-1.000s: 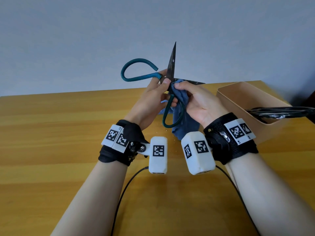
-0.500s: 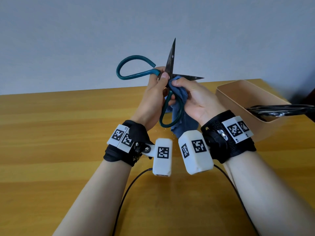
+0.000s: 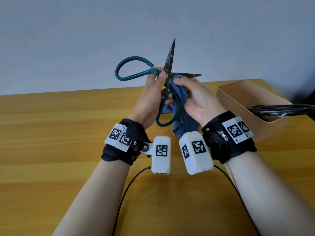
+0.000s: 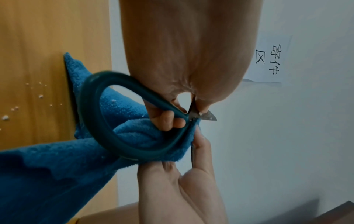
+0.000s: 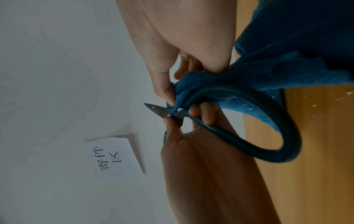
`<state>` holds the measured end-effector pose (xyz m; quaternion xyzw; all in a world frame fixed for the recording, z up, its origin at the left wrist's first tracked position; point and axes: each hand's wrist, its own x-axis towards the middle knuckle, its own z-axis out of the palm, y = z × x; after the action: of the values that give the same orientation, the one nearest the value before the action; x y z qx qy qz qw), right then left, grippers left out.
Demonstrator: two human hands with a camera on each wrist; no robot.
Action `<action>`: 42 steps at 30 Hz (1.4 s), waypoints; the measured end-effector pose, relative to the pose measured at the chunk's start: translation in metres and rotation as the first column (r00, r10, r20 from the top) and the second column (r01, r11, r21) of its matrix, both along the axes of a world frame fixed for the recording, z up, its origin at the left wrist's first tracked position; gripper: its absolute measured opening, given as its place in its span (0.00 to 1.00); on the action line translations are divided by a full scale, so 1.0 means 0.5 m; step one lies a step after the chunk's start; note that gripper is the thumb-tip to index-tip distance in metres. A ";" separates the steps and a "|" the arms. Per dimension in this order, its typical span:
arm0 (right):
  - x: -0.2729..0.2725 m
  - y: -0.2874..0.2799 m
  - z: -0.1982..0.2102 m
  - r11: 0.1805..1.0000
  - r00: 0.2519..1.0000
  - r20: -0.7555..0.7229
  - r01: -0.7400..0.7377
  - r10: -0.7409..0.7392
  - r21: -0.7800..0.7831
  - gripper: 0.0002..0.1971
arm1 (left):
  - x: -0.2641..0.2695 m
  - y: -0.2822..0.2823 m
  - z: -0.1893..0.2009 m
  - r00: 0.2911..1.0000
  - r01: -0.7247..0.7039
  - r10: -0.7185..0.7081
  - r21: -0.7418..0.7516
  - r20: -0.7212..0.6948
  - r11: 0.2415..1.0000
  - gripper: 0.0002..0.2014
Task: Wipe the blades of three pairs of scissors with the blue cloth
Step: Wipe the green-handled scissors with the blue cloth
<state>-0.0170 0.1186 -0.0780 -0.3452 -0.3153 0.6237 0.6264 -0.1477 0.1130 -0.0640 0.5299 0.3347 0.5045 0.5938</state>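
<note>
Teal-handled scissors (image 3: 136, 72) are held up above the table, spread wide, one dark blade (image 3: 170, 60) pointing up, the other (image 3: 187, 75) pointing right. My left hand (image 3: 153, 89) grips them at the pivot, thumb on the upright blade's base. My right hand (image 3: 192, 94) pinches the blue cloth (image 3: 179, 92) against the right-pointing blade near the pivot; the cloth hangs down behind the lower handle loop (image 3: 168, 114). The wrist views show that loop (image 4: 118, 121) (image 5: 268, 128), the cloth (image 4: 57, 166) (image 5: 287, 60) and the blade tip (image 4: 208, 117) (image 5: 155, 109).
A tan open box (image 3: 238, 99) stands at the right on the wooden table (image 3: 51, 133), with black-handled scissors (image 3: 281, 110) lying across its rim. Small white crumbs (image 3: 163, 129) lie on the table under my hands. A paper note (image 5: 114, 157) hangs on the wall.
Both hands have lifted the scissors and cloth a little higher. The cloth has stayed pinched at the base of the right-pointing blade.
</note>
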 end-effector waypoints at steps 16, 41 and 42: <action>-0.011 -0.012 0.026 0.997 0.999 0.017 -0.035 0.034 0.065 0.04 | -0.003 -0.007 0.019 0.998 -0.014 0.018 0.077 -0.058 0.997 0.08; -0.008 -0.017 0.070 0.988 0.997 0.054 -0.064 0.057 0.141 0.05 | -0.004 -0.004 0.058 0.999 -0.011 0.015 0.120 -0.031 0.993 0.08; -0.008 -0.016 0.068 0.989 0.996 0.064 -0.069 0.061 0.134 0.04 | -0.005 -0.004 0.056 0.999 -0.007 0.011 0.111 -0.035 0.994 0.08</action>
<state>-0.0209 0.1103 -0.0440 -0.3095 -0.3868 0.6102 0.6182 -0.1502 0.1109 -0.0362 0.5695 0.3189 0.5154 0.5552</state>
